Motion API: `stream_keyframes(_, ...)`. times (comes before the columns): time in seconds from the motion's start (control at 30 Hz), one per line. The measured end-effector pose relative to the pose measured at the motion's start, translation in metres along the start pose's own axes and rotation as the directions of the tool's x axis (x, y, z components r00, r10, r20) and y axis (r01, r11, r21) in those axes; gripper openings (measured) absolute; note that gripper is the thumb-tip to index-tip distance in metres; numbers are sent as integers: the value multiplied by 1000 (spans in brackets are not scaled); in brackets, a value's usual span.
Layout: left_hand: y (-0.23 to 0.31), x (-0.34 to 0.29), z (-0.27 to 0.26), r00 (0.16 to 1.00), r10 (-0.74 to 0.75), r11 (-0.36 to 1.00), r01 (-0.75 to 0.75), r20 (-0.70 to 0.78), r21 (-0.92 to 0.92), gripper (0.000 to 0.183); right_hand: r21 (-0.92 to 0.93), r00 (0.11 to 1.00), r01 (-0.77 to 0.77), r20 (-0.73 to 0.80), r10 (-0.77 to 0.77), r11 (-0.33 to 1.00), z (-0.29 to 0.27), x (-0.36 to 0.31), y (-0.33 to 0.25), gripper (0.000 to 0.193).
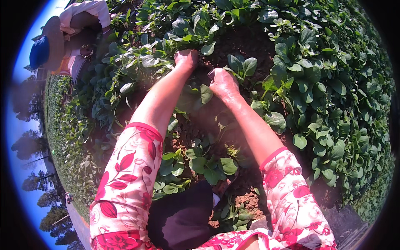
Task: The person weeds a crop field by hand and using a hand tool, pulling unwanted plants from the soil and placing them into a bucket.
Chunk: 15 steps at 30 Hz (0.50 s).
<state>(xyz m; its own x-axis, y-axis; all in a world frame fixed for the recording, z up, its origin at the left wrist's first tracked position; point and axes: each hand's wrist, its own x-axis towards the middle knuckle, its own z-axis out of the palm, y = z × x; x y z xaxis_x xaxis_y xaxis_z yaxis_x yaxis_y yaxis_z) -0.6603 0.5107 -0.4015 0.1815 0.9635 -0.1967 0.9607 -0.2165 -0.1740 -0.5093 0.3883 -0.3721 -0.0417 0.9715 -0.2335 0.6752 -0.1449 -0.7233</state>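
Both my arms reach forward into a bed of leafy green plants [200, 25]. My left hand [186, 59] is closed in a fist low among the leaves, and whatever it grips is hidden. Just right of it and a little nearer, my right hand [225, 84] is also closed. A small dark piece [211, 75] shows at its fingertips, too small to name. Beside the right hand stands a young plant with broad rounded leaves [243, 66]. The two fists are slightly apart over dark soil.
More leafy plants [208, 164] grow between my arms, close to my dark-clothed leg [181, 216]. Dense greens [333, 91] fill the right side. Reddish soil [250, 202] shows near me. At the far left a person in a blue-topped hat [41, 50] bends over the crop.
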Motion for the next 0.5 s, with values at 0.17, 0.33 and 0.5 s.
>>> stream_keyframes(0.17,-21,5,24,997,-6,999,10,71,-47,34,253,999,-4,-39,14,967,-6,-19,9,15)
stream_keyframes(0.33,-27,7,31,988,-87,992,98,126,-82,52,153,987,-132,-73,144,979,10,33,-10,15)
stream_keyframes(0.5,-30,-11,22,998,-66,969,68,17,-237,56,165,996,50,-81,-37,985,7,15,6,16)
